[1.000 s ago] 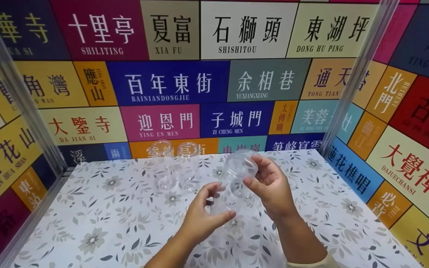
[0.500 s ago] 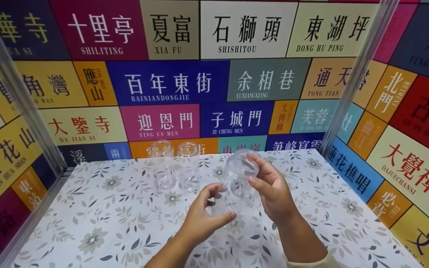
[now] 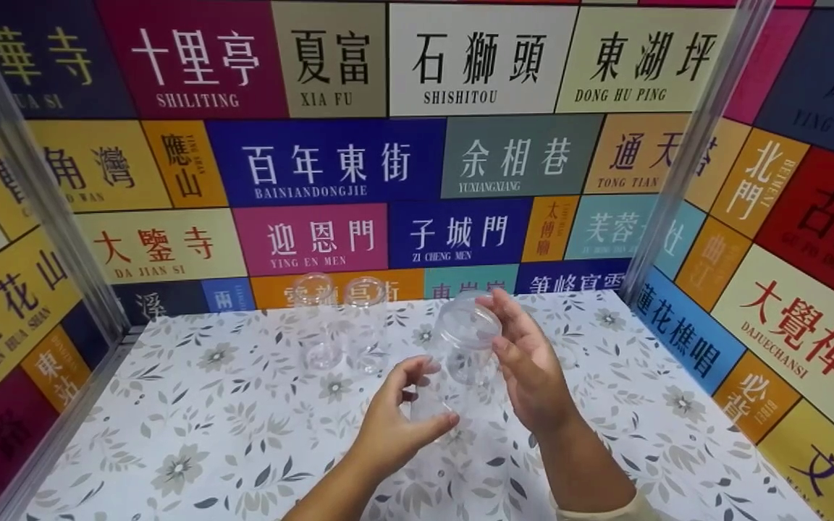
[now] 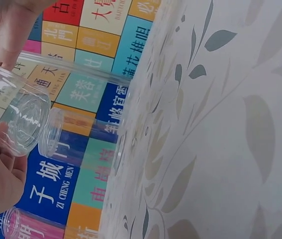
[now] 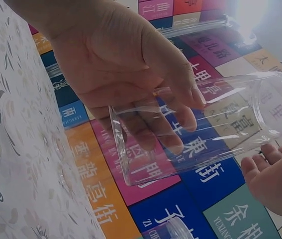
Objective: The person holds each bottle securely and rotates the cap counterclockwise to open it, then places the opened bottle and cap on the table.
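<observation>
Between my hands a clear plastic jar (image 3: 466,334) hangs tilted above the table, its wide rimmed end up. My left hand (image 3: 397,420) grips the lower body with thumb and fingers; in the right wrist view the left fingers (image 5: 143,137) show through the transparent wall. At the rimmed end my right hand (image 3: 535,369) holds the edge, with thumb in front and fingers behind. In the left wrist view the jar's ringed lower end (image 4: 29,122) faces the table. Clear plastic makes its outline faint, and I cannot tell whether a separate lid is on.
Two similar clear jars, one left (image 3: 321,325) and one right (image 3: 366,325), stand upright toward the back. Another jar (image 4: 78,137) stands behind the held one. A flower-patterned cloth (image 3: 185,463) covers the table. Colourful lettered panels (image 3: 330,163) and clear corner posts (image 3: 685,145) enclose it.
My right hand's thumb and fingers have shifted slightly round the jar's rim, away from its front. The left hand and the jar have stayed nearly still.
</observation>
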`<state>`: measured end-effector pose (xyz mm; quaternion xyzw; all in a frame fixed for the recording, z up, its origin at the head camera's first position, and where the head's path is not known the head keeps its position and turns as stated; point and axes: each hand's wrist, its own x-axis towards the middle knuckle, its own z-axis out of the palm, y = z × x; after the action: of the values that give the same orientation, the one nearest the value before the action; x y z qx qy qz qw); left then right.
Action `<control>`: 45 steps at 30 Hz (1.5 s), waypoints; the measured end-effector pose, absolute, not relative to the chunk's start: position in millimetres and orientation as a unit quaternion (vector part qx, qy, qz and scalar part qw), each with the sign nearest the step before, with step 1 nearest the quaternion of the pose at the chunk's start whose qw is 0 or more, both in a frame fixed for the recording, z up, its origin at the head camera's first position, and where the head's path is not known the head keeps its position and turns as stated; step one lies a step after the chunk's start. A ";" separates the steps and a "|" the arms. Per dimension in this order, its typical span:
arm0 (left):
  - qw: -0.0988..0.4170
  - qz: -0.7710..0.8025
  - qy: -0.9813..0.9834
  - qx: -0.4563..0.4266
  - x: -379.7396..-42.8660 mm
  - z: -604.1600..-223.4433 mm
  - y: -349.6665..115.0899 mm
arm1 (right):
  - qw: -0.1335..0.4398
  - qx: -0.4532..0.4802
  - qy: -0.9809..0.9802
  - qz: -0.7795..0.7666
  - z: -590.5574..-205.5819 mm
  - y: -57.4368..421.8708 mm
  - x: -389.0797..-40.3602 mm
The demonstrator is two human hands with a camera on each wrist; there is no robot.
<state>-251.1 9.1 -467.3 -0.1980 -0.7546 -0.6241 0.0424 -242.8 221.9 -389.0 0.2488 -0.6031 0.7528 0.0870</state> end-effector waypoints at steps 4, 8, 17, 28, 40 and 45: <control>0.043 -0.630 -0.752 -0.190 -251.4 -467.0 9.1 | 0.131 0.206 -0.603 0.759 -390.1 220.6 -244.9; 0.040 -0.627 -0.756 -0.185 -252.1 -466.7 8.7 | 0.136 0.202 -0.597 0.764 -391.6 218.9 -246.5; 0.042 -0.619 -0.761 -0.187 -251.3 -468.0 9.6 | 0.119 0.203 -0.600 0.765 -391.3 215.8 -245.5; 0.040 -0.620 -0.757 -0.205 -250.2 -469.0 10.7 | 0.071 0.228 -0.590 0.771 -391.4 216.3 -241.9; 0.044 -0.616 -0.759 -0.205 -249.4 -468.2 11.3 | 0.061 0.272 -0.591 0.757 -394.8 221.1 -243.1; 0.050 -0.619 -0.757 -0.203 -249.3 -468.1 11.2 | 0.105 0.281 -0.576 0.761 -394.9 219.5 -245.2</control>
<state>-249.3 11.2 -468.1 -0.2029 -0.7574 -0.6187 0.0498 -245.2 219.5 -394.9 0.2805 -0.5757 0.7608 0.1050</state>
